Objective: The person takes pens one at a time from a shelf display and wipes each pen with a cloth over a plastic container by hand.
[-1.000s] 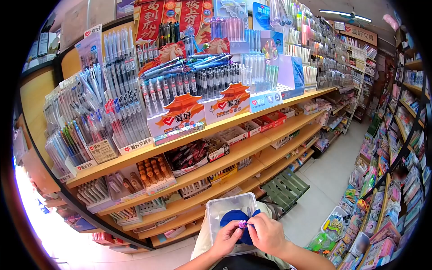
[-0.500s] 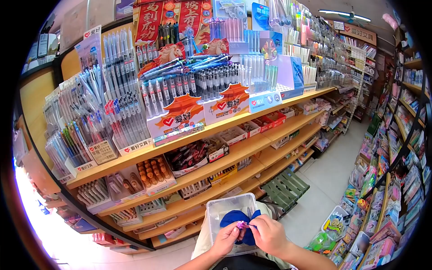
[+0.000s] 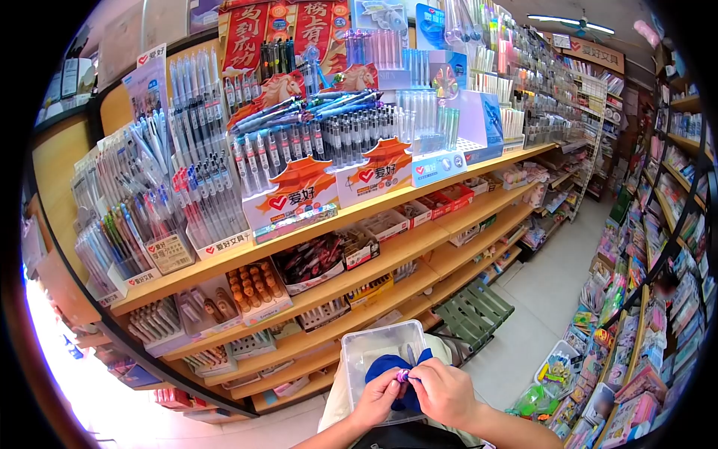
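Observation:
My left hand (image 3: 378, 396) pinches a small purple-and-pink object (image 3: 404, 375), whose kind I cannot make out. The thumb and fingers of my right hand (image 3: 446, 391) close in a pinch at its right side. Behind and below the fingers lies a dark blue cloth (image 3: 383, 365), bunched up. It rests in a clear plastic box (image 3: 350, 346) on my lap. A thin greyish object (image 3: 410, 352) leans inside the box above the cloth, too small to name. My hands hide part of the cloth and the box's near side.
Wooden shelves (image 3: 419, 254) packed with pens and boxes rise in front of me. A green slatted stool (image 3: 474, 314) stands beyond the box. Packaged goods (image 3: 598, 352) crowd the right side, across a tiled aisle (image 3: 535, 280).
My right fingers have shifted slightly at the purple object, and the object has turned a little. The blue cloth's visible outline is smaller. The view has moved very slightly.

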Motion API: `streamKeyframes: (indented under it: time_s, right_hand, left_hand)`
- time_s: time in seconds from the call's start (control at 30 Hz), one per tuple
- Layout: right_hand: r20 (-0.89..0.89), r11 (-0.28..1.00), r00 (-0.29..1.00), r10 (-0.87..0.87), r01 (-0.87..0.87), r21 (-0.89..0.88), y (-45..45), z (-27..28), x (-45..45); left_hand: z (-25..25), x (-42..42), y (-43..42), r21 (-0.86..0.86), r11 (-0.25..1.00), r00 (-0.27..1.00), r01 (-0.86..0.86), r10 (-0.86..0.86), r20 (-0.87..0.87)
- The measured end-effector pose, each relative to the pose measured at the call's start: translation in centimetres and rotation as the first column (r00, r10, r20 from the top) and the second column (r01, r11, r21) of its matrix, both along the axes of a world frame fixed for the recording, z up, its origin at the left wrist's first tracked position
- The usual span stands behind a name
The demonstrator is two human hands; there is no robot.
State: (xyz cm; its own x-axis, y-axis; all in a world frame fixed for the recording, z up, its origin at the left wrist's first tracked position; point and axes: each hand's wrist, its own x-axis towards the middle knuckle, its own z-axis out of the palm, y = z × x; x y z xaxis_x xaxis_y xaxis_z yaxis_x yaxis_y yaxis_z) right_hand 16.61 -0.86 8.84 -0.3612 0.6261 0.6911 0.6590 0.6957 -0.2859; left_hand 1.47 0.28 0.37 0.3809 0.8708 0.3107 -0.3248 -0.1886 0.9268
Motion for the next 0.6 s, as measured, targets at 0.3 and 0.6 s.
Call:
streamKeyframes:
  time_s: [0.3,0.6]
  right_hand:
    - [0.105,0.998,0.994,-0.026,0.021,0.053,0.12,-0.61,0.24]
    - [0.224,0.993,0.974,-0.025,-0.002,0.12,0.1,-0.5,0.41]
  left_hand:
    - [-0.23,0.01,0.14,0.023,1.0,1.0,-0.006,0.007,-0.009]
    - [-0.23,-0.2,-0.01,-0.083,0.995,0.999,0.05,-0.05,0.002]
